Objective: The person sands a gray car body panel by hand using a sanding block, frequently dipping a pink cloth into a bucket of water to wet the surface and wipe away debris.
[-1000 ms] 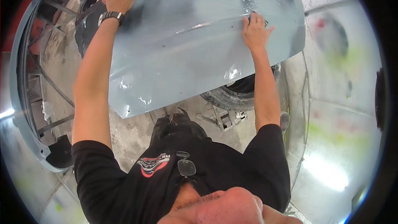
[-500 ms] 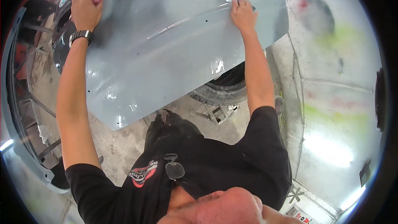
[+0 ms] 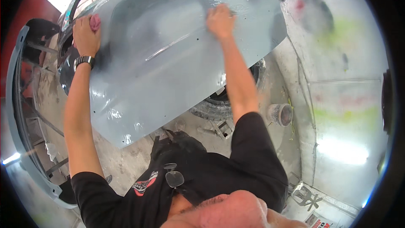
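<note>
A large grey-coated car body panel point(image 3: 164, 67) lies in front of me, with wet-looking glossy patches near its upper right and lower edge. My left hand point(image 3: 86, 38) is closed on a crumpled pink cloth point(image 3: 95, 22) at the panel's left side; a watch is on that wrist. Over the panel's upper right part is my right hand point(image 3: 221, 21), fingers curled down against the surface and slightly blurred. A small dark edge shows beside its fingers, but what it holds is mostly hidden under the hand.
Below the panel are a tyre point(image 3: 213, 107) and a metal stand point(image 3: 221, 128). A bucket-like container point(image 3: 280, 115) stands by the paint-stained wall point(image 3: 346, 93) at right. On the left, a long curved grey car part point(image 3: 17, 131) rests on a rack.
My right hand has moved left and slightly down across the panel. The view has shifted so that more of the panel's far edge shows. My left hand still grips the cloth.
</note>
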`<act>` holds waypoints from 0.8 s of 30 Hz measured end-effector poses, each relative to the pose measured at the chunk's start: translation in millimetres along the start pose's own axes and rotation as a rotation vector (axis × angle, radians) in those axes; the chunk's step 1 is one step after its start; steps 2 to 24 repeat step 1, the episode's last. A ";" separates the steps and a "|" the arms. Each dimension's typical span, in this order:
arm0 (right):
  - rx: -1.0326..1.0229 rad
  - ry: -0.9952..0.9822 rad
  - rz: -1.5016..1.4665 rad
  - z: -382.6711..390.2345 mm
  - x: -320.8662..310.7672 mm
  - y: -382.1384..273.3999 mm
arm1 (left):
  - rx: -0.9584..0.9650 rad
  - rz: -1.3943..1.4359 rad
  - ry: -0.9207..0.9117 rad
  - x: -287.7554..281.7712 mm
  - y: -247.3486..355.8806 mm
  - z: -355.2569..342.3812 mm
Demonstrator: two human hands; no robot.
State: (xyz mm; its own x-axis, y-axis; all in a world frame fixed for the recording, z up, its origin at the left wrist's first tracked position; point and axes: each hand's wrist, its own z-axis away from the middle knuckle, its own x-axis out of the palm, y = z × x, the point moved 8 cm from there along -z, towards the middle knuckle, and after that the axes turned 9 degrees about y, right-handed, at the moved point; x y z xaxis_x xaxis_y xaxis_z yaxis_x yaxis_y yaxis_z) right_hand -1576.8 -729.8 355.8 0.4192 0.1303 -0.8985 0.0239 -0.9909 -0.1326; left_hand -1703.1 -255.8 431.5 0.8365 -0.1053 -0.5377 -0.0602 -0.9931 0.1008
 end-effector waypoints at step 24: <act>-0.107 -0.008 0.041 21.1 10.4 -46.9 | -0.013 -0.020 -0.011 -2.3 -17.3 7.6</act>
